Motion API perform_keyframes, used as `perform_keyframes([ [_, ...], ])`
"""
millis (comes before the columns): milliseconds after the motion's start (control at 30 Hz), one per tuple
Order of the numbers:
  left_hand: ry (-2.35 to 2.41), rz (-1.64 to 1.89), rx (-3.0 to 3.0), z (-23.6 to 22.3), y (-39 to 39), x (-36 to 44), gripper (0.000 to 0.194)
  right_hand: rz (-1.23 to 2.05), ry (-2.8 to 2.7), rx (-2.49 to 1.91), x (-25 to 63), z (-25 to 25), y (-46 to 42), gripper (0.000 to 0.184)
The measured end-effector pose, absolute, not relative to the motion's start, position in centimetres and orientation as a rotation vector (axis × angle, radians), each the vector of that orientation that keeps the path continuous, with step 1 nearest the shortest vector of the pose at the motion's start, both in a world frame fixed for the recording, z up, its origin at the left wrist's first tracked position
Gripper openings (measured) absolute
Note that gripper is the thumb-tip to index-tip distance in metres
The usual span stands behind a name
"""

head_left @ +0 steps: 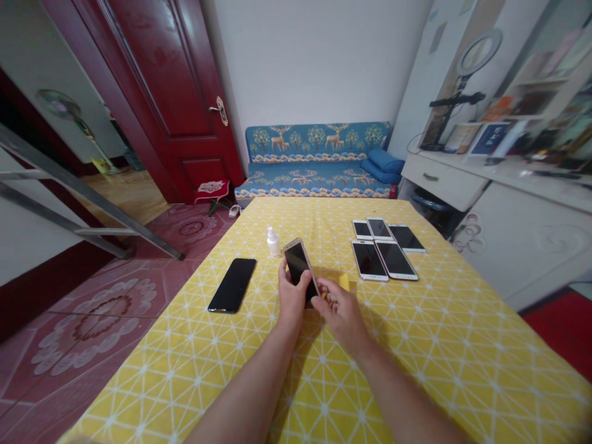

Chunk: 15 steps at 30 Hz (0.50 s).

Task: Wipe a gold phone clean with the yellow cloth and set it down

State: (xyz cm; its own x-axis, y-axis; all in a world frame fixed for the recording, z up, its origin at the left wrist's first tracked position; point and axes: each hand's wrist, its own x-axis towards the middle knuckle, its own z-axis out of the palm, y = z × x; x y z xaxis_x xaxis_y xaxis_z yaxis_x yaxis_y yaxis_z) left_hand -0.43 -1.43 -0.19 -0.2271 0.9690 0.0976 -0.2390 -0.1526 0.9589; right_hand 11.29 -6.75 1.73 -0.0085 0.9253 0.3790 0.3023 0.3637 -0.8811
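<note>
A broad table under yellow cloth patterned with white-lined triangles [462, 333] is filling the foreground; a blue deer-and-tree-patterned couch [305, 169] is standing beyond. Above the table, the bare left hand [293, 296] is clasping a gold-edged, dark-screened smartphone [296, 259]; the bare right hand [342, 311] is touching its lower right edge, its grip unclear. Five pale-edged smartphones [396, 259] are lying grouped rightward, a glossy black smartphone [232, 285] leftward. A small white plastic bottle [272, 245] is standing near the left hand.

The held phone [296, 259] is gold-edged black, the tablecloth [444, 333] white-lined yellow.
</note>
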Motion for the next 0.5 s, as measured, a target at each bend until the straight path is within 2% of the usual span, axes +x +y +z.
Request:
perform_keyframes([
  [67,1.085,1.595,0.987,0.0,-1.4,-0.3,0.072,0.755,-1.518,-1.18,10.7,1.4,-6.7,0.044],
  [200,0.989,1.595,1.073,0.2,-1.7,0.0,0.05,0.981,-1.194,-1.216,11.1,0.6,-5.8,0.045],
  [300,0.958,1.483,1.228,0.0,-2.2,0.0,0.047,1.097,-0.911,-1.077,12.3,0.9,-5.3,0.044],
  [500,0.938,1.023,1.887,-0.7,-2.7,0.0,0.056,0.789,-0.561,-0.954,17.4,3.2,-4.9,0.045],
])
